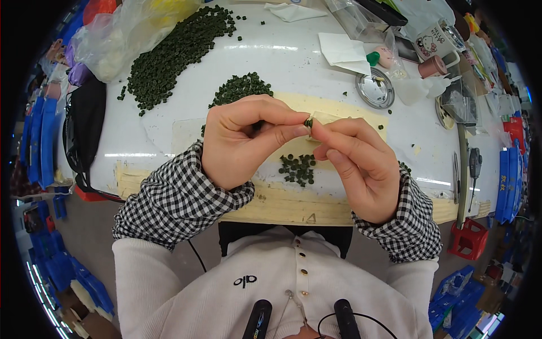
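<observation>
Between the fingertips of both hands sits a small dark green piece [308, 122], too small to make out fully. My left hand [248, 133] pinches it with thumb and forefinger. My right hand [361, 161] meets it from the other side, its fingers closed at the piece. Below the fingertips lies a small group of dark green round pieces [297, 169]. Behind my left hand rises a bigger pile of the same green pieces [243, 87], partly hidden by the hand. The largest heap of green pieces [169, 59] spreads at the far left.
Clear plastic bags [113, 48] lie at the far left beside a black cloth item [84, 133]. At the right are a round metal lid [375, 88], white paper [343, 52], a pink thread spool [432, 66], a white mug [435, 40] and tweezers [455, 178]. A red stool [470, 239] stands beyond the table edge.
</observation>
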`<act>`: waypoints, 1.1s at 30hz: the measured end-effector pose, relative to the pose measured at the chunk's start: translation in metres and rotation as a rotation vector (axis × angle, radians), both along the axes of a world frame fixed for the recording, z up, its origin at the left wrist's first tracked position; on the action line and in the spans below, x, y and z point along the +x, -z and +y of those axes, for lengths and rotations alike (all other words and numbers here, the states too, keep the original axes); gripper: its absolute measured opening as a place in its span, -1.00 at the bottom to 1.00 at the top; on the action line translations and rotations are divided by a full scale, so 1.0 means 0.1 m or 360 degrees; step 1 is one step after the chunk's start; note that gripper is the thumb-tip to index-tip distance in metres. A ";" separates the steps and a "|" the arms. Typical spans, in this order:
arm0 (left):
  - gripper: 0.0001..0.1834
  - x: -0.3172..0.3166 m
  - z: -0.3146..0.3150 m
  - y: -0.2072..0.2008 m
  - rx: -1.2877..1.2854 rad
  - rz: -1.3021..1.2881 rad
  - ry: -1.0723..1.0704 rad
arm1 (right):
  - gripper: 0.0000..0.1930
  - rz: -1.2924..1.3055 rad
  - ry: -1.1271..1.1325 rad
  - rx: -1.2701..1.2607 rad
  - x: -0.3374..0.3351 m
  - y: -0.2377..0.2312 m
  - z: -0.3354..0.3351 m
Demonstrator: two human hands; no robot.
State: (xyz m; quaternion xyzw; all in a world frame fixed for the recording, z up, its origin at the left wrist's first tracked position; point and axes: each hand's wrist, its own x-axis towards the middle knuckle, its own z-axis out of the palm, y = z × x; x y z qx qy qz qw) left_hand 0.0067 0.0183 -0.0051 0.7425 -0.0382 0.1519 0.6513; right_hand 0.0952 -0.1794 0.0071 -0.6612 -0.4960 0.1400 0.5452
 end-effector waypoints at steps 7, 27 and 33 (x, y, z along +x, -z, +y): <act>-0.80 -0.01 0.02 -0.04 0.0064 -0.0101 0.0072 | -0.64 -0.0098 -0.0050 -0.0027 0.02 -0.02 -0.01; -0.81 0.00 -0.03 -0.04 0.0120 -0.0117 -0.0074 | -0.64 -0.0120 0.0034 -0.0042 0.00 -0.06 -0.01; -0.77 -0.01 -0.01 -0.08 0.0189 -0.0055 -0.0054 | -0.63 -0.0118 0.0025 -0.0039 0.00 -0.07 -0.02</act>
